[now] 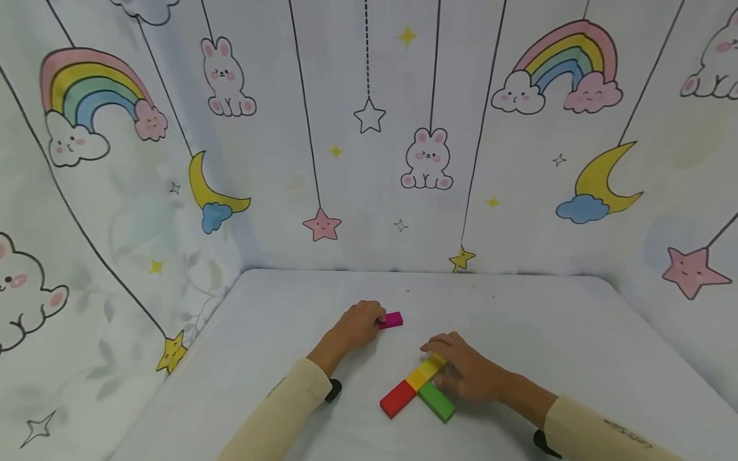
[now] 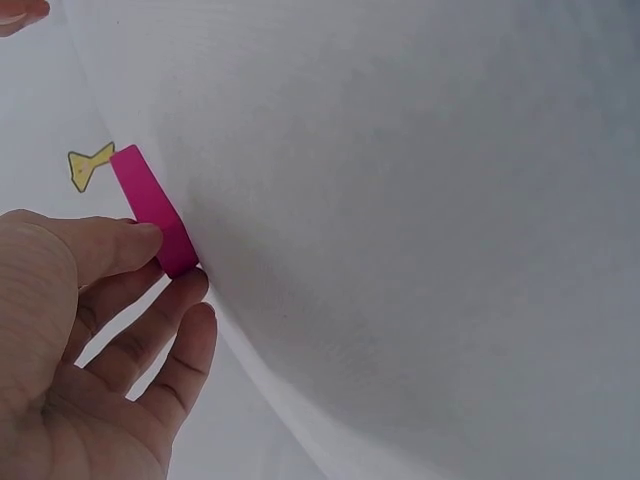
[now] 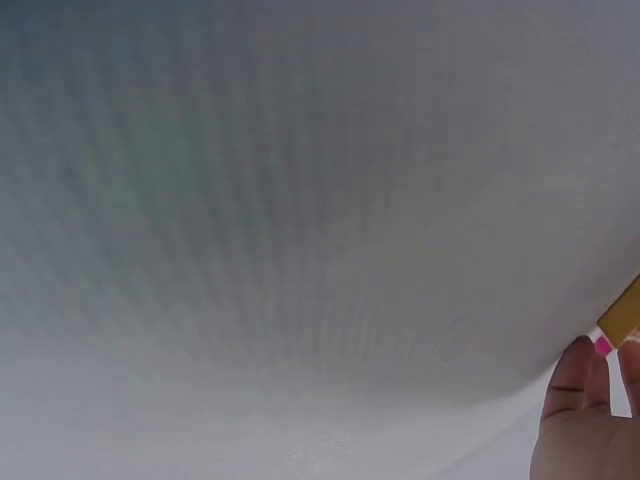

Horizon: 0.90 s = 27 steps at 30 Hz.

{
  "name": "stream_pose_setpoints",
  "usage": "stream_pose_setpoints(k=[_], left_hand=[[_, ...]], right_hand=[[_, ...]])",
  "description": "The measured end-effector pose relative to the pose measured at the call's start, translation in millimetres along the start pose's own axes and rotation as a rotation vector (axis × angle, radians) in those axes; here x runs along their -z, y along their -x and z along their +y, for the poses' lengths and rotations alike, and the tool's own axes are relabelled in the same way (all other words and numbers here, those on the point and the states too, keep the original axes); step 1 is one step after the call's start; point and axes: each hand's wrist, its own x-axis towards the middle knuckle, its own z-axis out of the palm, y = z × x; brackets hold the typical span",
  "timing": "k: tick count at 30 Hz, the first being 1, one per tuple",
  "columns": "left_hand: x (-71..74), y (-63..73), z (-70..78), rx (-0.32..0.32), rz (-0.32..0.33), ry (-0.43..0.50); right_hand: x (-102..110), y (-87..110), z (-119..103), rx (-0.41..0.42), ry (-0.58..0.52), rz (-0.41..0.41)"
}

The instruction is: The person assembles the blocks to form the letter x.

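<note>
Between thumb and fingers, my left hand point(image 1: 359, 323) pinches a magenta block point(image 1: 392, 320); the left wrist view shows the thumb on the side of this block point(image 2: 155, 210). My right hand point(image 1: 469, 371) holds the far end of a yellow block point(image 1: 428, 372), its fingers curving over that end and covering part of it. A red block point(image 1: 398, 399) meets the yellow one's near end, in line with it. From their join a green block point(image 1: 436, 402) angles off toward the near right, close below the right thumb. Only the yellow block's edge point(image 3: 622, 315) shows in the right wrist view.
The blocks lie on a white-covered table point(image 1: 277, 307), whose far edge meets a white curtain point(image 1: 369, 166) printed with rabbits, stars, moons and rainbows. More printed cloth rises along the left and right sides. Dark bands circle both wrists.
</note>
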Motion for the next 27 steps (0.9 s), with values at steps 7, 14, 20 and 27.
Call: stream_pose_setpoints(k=[7, 14, 20, 27], left_hand=[[0.1, -2.7, 0.9, 0.0, -0.01, -0.001], [-1.2, -3.5, 3.6, 0.024, -0.031, -0.021], [-2.4, -3.7, 5.1, 0.018, -0.036, -0.035], [-1.2, -4.0, 7.2, 0.032, -0.027, -0.05]], right_hand=[[-1.5, -0.5, -0.1, 0.001, -0.004, -0.015], [-2.0, 0.2, -0.1, 0.024, -0.003, -0.001], [-3.0, 0.1, -0.6, 0.008, -0.025, -0.02], [-6.3, -1.8, -0.9, -0.019, 0.024, -0.046]])
